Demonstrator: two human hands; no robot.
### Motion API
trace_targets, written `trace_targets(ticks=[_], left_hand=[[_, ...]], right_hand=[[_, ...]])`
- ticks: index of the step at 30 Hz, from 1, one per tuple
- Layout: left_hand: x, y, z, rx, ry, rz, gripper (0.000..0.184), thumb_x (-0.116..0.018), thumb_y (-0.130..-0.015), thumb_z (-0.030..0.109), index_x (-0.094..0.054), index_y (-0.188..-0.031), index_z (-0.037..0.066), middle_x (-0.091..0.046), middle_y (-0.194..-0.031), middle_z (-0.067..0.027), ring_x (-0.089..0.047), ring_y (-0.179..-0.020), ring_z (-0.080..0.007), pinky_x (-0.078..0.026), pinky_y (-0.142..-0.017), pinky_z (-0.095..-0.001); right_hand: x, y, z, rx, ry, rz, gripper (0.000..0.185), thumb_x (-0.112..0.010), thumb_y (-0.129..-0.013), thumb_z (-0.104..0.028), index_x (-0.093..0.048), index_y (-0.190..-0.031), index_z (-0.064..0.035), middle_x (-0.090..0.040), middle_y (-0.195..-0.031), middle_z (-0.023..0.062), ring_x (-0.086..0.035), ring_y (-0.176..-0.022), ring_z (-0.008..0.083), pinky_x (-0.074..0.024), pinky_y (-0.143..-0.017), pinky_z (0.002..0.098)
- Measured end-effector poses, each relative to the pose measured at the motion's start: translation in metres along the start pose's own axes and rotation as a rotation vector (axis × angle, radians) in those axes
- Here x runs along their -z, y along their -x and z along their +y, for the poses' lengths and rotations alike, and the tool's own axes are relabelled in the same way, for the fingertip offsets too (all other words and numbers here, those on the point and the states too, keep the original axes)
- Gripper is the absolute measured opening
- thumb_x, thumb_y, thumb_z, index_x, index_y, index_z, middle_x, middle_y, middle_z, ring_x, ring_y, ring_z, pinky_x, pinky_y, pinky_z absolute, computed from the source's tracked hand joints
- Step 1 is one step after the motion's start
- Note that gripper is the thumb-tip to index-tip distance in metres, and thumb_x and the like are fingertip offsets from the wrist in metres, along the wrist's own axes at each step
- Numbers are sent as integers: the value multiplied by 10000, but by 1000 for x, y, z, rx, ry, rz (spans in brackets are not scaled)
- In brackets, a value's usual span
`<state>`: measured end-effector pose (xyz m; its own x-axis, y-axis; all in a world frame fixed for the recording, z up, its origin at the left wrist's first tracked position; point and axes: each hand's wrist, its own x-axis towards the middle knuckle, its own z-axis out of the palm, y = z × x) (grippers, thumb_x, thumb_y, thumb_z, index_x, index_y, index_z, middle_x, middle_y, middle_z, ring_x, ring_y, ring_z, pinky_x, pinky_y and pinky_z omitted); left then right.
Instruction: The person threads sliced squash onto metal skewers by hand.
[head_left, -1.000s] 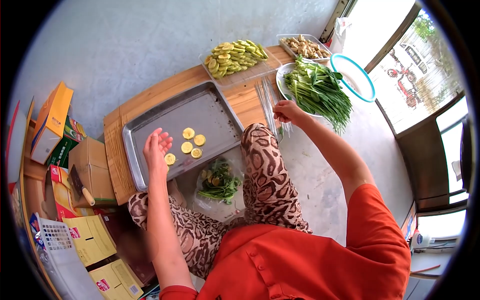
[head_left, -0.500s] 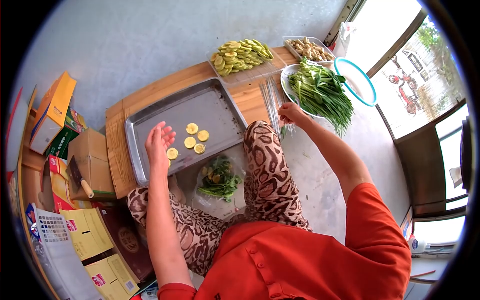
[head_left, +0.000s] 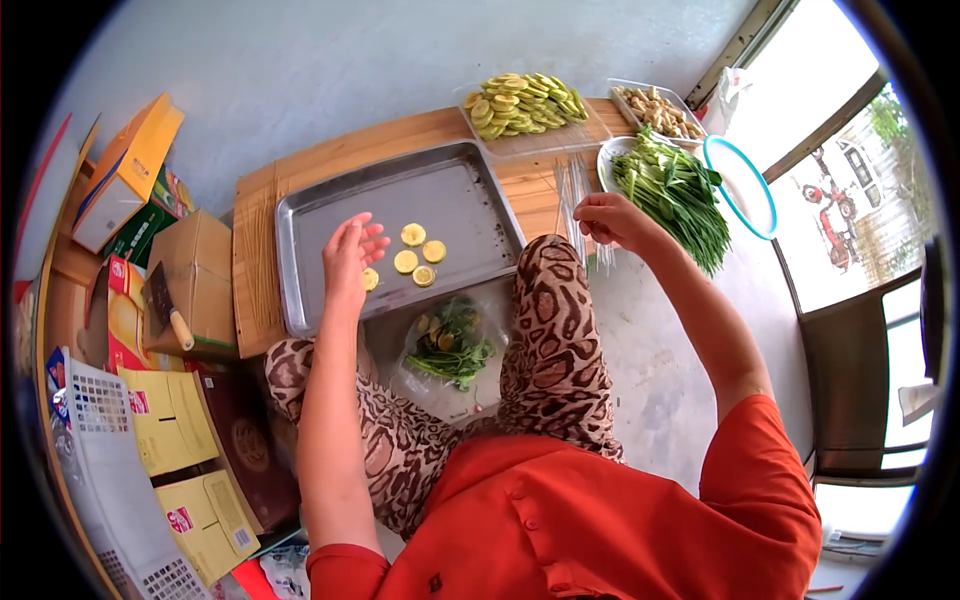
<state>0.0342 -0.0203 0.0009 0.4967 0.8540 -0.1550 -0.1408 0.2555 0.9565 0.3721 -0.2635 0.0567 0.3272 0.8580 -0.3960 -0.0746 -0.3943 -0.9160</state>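
My left hand hovers over the left part of a grey metal tray, palm turned inward and fingers apart, with nothing in it. Beside it on the tray lie several round yellow vegetable slices, one partly covered by the hand. My right hand is closed in a pinch at the table's front edge, by a bundle of thin metal skewers. Whatever its fingertips hold is too fine to make out. Right of the skewers, a white plate bears a heap of leafy greens.
Behind the tray, a clear container holds sliced green-yellow vegetable; another holds small beige pieces. A blue-rimmed lid leans at right. Below is a plastic bag of greens. A knife rests by boxes at left.
The camera view has shifted, so the table appears further right and higher. My left hand keeps its place over the tray; my right hand stays pinched near the skewers.
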Motion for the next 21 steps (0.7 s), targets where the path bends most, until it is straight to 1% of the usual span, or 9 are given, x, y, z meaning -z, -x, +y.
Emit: trace_targets(ticks=[2,4,6,8,11,13,14,16,21], left_hand=[[-1,0,-1,41,10,-77,339,-457,-964,281,-536,-1178,31,-623,-996,-115,-626,-818,-185,-487,-682,-276],[-2,2,0,53,7,-91,397,-454,-964,316,-490,-1221,17,-615,-1041,-137,-617,-794,-181,-482,-668,-270],[-3,4,4,113,182,-150,467,-474,-951,350,-445,-1259,0,-610,-1068,-159,-618,-759,-172,-484,-650,-266],[1,4,5,114,224,-158,531,-461,-952,383,-389,-1298,-13,-592,-1111,-177,-584,-702,-158,-472,-623,-260],[13,-4,-4,130,347,-109,455,-469,-956,336,-442,-1255,-6,-608,-1056,-159,-539,-632,-139,-447,-571,-261],[23,-10,-11,123,363,-24,340,-477,-958,265,-519,-1168,1,-613,-923,-117,-500,-576,-125,-418,-521,-264],[26,-12,-13,124,360,-18,340,-477,-958,265,-519,-1168,1,-613,-923,-117,-500,-576,-125,-418,-521,-264],[29,-15,-16,65,351,-1,247,-483,-955,204,-573,-1076,8,-581,-799,-74,-483,-541,-118,-400,-492,-268],[15,-9,-12,63,284,-116,226,-489,-951,195,-586,-1056,20,-568,-768,-47,-517,-559,-118,-436,-512,-265]], right_hand=[[-30,9,-25,4,-2,-28,132,-586,-854,-117,-581,-824,11,-573,-629,63,-422,-422,80,-308,-382,214],[-62,18,-46,11,-41,-164,132,-592,-854,-117,-578,-830,13,-572,-631,61,-418,-418,74,-307,-382,211],[-96,22,-53,23,0,-285,106,-595,-846,-112,-578,-841,-7,-574,-633,42,-427,-423,71,-315,-396,203],[-128,24,-53,-46,128,-330,89,-592,-840,-114,-578,-845,-26,-575,-634,31,-440,-438,71,-331,-415,206],[-160,17,-39,-80,165,-457,83,-571,-847,-119,-577,-848,-36,-584,-649,27,-462,-462,73,-350,-439,207],[-174,12,-31,-85,166,-487,81,-568,-846,-116,-575,-849,-36,-590,-655,30,-464,-463,74,-351,-439,209],[-179,8,-26,-88,168,-511,78,-564,-845,-113,-573,-850,-36,-595,-661,33,-465,-464,74,-353,-440,211],[-185,1,-18,-93,161,-540,79,-562,-844,-110,-570,-862,-34,-604,-669,41,-468,-465,77,-355,-441,215],[-202,-23,-15,-55,107,-548,109,-560,-858,-120,-567,-921,-31,-615,-674,54,-464,-461,73,-339,-434,212]])
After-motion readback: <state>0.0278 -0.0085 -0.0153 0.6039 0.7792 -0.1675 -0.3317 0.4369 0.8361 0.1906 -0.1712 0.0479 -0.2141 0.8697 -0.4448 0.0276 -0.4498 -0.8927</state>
